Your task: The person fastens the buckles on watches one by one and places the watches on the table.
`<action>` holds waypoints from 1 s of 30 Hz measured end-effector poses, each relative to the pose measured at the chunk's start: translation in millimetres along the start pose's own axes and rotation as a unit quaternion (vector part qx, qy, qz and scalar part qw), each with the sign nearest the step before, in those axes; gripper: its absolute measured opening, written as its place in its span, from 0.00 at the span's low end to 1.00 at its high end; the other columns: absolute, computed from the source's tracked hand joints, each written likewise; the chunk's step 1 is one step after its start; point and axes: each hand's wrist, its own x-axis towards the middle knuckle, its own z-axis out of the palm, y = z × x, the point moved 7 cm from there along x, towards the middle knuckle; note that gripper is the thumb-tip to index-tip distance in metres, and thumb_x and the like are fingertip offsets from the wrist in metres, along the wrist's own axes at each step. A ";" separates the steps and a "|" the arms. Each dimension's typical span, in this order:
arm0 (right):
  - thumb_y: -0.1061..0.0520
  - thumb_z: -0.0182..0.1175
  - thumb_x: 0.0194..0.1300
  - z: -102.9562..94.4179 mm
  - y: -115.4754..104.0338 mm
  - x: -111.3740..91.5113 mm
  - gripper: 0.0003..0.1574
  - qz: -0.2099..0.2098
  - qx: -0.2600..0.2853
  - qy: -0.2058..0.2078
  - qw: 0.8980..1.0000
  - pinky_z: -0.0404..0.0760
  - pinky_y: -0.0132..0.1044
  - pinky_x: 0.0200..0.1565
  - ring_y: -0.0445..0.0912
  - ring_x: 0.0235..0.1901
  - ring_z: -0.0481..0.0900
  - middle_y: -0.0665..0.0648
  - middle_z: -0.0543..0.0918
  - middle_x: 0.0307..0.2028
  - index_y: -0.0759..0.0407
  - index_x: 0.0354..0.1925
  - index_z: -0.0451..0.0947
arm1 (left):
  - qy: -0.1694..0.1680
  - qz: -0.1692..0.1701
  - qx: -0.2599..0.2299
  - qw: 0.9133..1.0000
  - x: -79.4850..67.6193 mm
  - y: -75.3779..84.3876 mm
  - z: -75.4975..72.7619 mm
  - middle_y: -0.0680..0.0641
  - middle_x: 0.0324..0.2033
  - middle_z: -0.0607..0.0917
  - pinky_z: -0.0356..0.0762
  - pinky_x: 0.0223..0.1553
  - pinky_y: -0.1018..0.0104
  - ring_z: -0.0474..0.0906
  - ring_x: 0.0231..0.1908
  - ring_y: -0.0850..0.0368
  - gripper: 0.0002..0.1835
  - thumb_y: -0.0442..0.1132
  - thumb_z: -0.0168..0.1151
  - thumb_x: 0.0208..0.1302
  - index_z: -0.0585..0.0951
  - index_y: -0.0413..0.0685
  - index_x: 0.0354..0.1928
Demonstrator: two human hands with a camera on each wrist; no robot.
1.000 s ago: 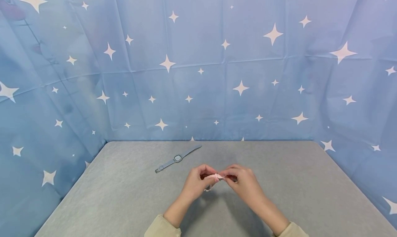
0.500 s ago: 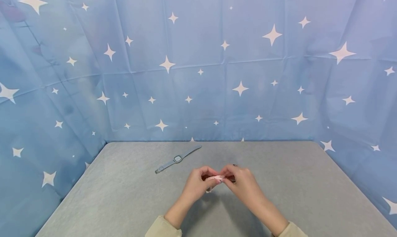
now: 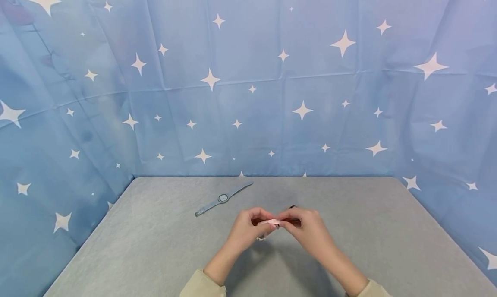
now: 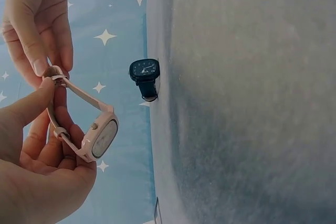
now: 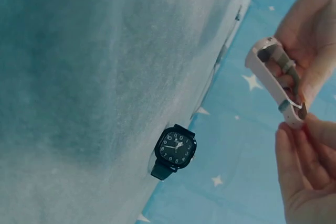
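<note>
A pink wristwatch [image 4: 104, 139] hangs in the air between both hands, its strap bent round into a loop. My left hand [image 3: 243, 233] pinches the strap near the buckle [image 4: 59, 77], other fingers curled behind the watch. With thumb and fingertips, my right hand [image 3: 310, 232] pinches the strap end at that same buckle area. In the right wrist view the case's side [image 5: 264, 51] and the strap's inner face show. Fingertips partly cover the buckle, so I cannot tell whether it is fastened.
Beyond the hands, a black watch [image 5: 176, 148] stands on the grey table [image 3: 155, 245]; my right hand hides most of it in the head view. A light blue watch [image 3: 223, 198] lies stretched out at the back left. A starry blue curtain [image 3: 248, 42] hangs behind.
The pink strap's end and keeper showed between the hands a second ago; fingers now cover more of them. My right hand has shifted slightly. The blue watch has stayed put.
</note>
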 end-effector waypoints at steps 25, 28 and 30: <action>0.62 0.71 0.58 1.3 -14.6 4.4 0.08 -0.043 -0.019 0.004 0.999 0.83 0.23 0.35 0.38 0.32 0.86 0.51 0.88 0.34 0.55 0.38 0.86 | 0.011 0.019 -0.006 1.000 -3.0 12.6 -6.4 0.36 0.43 0.88 0.80 0.50 0.64 0.83 0.44 0.53 0.10 0.36 0.67 0.65 0.82 0.37 0.44; 0.63 0.71 0.57 -1.2 -15.5 5.0 0.09 -0.034 -0.022 0.021 0.999 0.84 0.24 0.36 0.38 0.33 0.86 0.49 0.88 0.33 0.54 0.37 0.85 | 0.025 0.030 0.013 0.999 -3.7 14.6 -9.3 0.39 0.45 0.86 0.80 0.56 0.58 0.83 0.48 0.49 0.09 0.37 0.67 0.65 0.84 0.40 0.44; 0.64 0.72 0.56 -3.2 -16.4 4.7 0.10 -0.032 -0.029 0.036 0.998 0.84 0.25 0.37 0.39 0.34 0.87 0.49 0.88 0.33 0.54 0.37 0.85 | 0.043 0.038 0.037 0.998 -4.5 16.0 -11.7 0.41 0.45 0.85 0.80 0.56 0.57 0.82 0.47 0.49 0.08 0.37 0.67 0.65 0.85 0.42 0.43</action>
